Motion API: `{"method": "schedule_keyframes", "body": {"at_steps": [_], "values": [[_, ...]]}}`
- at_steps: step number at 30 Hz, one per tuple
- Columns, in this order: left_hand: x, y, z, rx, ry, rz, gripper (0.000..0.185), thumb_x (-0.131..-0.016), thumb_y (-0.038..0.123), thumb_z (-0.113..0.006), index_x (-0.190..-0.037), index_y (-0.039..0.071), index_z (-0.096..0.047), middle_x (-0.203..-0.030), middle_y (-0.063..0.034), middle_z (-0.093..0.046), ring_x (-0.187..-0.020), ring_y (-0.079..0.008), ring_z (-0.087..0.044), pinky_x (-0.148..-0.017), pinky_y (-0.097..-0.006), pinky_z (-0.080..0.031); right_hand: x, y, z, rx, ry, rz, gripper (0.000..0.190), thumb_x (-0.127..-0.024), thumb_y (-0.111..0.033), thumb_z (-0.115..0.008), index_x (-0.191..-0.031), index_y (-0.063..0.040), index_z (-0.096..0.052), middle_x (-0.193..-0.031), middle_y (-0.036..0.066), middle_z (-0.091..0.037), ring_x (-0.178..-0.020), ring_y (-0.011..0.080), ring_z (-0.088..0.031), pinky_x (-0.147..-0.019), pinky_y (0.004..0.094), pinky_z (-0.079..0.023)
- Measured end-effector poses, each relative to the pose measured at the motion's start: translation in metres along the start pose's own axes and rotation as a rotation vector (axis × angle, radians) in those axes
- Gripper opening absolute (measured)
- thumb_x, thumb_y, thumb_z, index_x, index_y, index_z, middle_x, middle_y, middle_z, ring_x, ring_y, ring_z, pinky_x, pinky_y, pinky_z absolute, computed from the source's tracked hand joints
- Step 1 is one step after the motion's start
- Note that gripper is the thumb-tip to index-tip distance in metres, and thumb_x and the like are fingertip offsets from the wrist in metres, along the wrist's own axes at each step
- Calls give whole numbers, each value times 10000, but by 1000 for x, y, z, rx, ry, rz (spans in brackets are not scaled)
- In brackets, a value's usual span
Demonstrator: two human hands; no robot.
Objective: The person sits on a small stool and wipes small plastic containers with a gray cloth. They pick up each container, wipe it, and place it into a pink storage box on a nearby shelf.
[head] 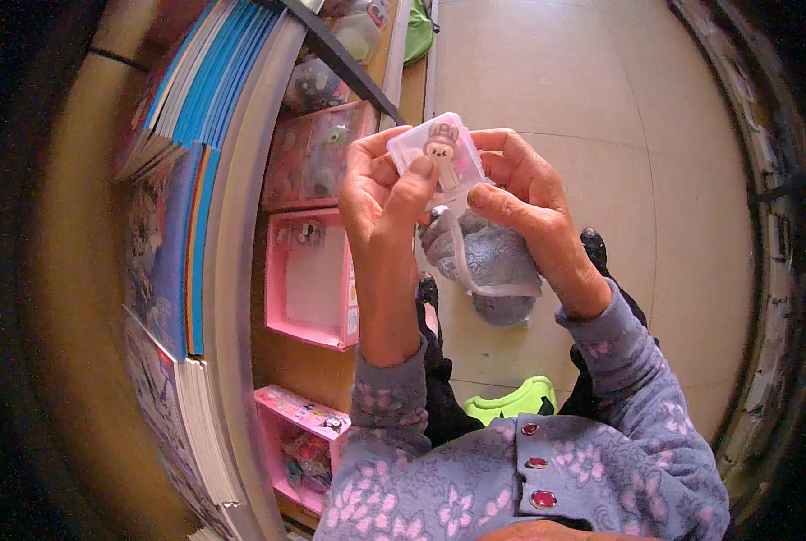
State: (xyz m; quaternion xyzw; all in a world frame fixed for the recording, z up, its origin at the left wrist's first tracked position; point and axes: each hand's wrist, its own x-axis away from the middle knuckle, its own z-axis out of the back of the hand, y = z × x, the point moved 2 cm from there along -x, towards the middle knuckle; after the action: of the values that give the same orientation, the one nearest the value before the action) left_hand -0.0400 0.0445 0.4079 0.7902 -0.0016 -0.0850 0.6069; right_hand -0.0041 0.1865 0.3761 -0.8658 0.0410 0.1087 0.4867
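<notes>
A small clear plastic box (469, 152) with a pinkish tint is held up between both hands. A little figure in a brown hat with ears shows on or through its face. My left hand (392, 189) grips the box's left side, thumb across the front. At the right side, my right hand (521, 186) holds it with curled fingers, thumb at the lower corner. Below the box is a grey plush-like item (501, 253) with a pale strap; whether it hangs from the hands or lies lower cannot be told.
Left, a shelf holds an open pink box (345, 324), a pink box with small items (301, 406) and a pink compartment box (318, 159). Books (206, 81) stand above it. A black bar (342, 57) crosses near the hands. A bright green object (511, 399) sits between the legs.
</notes>
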Motion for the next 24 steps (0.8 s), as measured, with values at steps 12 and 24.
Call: {"method": "schedule_keyframes", "body": {"at_steps": [12,24], "values": [[9,11,-6,32,-55,-60,492,-820,48,-710,-1247,-3,-471,-1099,-125,-636,-996,-171,-653,-903,-299,-522,0,-3,2,91,88,165,451,-914,-199,-721,-1287,-10,-549,-1055,40,-581,-940,82,-588,-791,230,-499],[14,3,-18,198,-64,-4,539,-787,55,-714,-1260,20,-457,-1149,-95,-588,-1040,-176,-614,-960,-319,-485,0,-2,5,140,81,222,451,-852,-176,-787,-1206,-25,-551,-1149,67,-626,-1055,131,-620,-849,294,-537]]}}
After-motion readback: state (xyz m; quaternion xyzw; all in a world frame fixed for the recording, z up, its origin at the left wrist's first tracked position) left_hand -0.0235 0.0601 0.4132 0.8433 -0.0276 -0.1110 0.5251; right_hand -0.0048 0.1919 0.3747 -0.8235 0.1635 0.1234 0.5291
